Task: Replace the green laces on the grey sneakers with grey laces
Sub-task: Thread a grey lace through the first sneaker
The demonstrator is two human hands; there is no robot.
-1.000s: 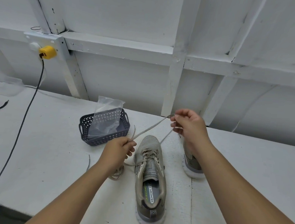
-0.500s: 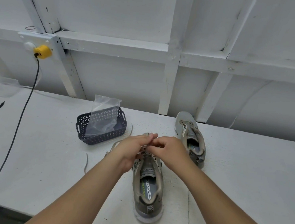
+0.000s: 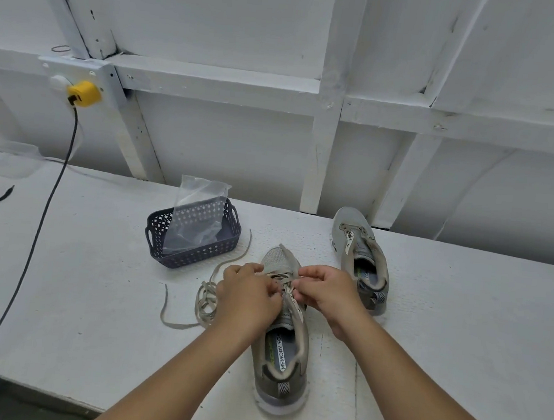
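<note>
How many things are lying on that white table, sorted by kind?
Sneakers: 2, near sneaker and far sneaker
Loose laces: 1, grey lace
Baskets: 1, dark basket
Plastic bags: 1, clear bag, in the basket
Cables: 1, black cable
Total: 6

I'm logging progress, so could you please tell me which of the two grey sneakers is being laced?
The nearer grey mesh sneaker: both hands work its laces, while the farther sneaker stands untouched.
</note>
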